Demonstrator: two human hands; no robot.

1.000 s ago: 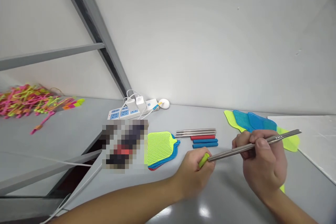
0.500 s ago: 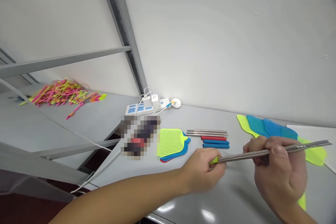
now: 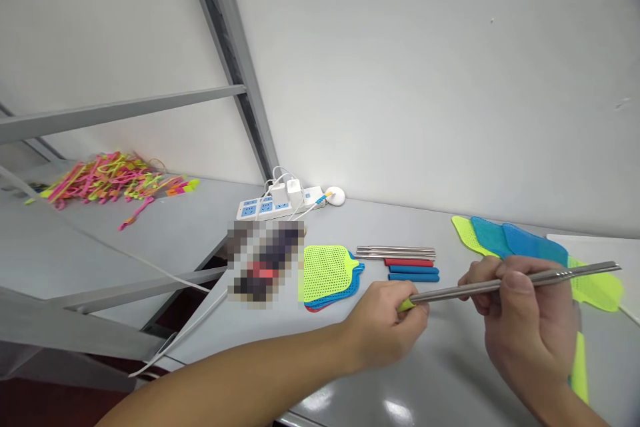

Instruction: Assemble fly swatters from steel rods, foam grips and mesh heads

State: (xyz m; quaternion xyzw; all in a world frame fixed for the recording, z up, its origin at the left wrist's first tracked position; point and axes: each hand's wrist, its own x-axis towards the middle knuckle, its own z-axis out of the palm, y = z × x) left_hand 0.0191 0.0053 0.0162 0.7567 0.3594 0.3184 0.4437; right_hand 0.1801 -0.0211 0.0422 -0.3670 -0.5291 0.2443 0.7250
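Note:
My left hand (image 3: 383, 323) is closed around a yellow-green handle grip (image 3: 407, 305), most of it hidden in the fist. A slim silver metal rod (image 3: 450, 293) meets the grip's open end and runs to the right. My right hand (image 3: 535, 337) pinches this rod farther along between thumb and fingers, its far end pointing right. Behind my left hand lies a stack of fly swatter heads (image 3: 327, 273), yellow-green on top, blue and red below. Beside them are several silver rods (image 3: 395, 252), a red grip (image 3: 409, 263) and two blue grips (image 3: 414, 270).
Blue and yellow-green fly swatters (image 3: 533, 243) lie fanned out behind and beside my right hand. A power strip (image 3: 265, 207) with plugs and cables stands by the wall. On the left surface is a pile of pink and yellow pieces (image 3: 110, 180), past a grey metal frame (image 3: 240, 67).
The rod's far end and my right hand have shifted slightly left, toward my left hand. Both hands keep their hold; the view has moved a little.

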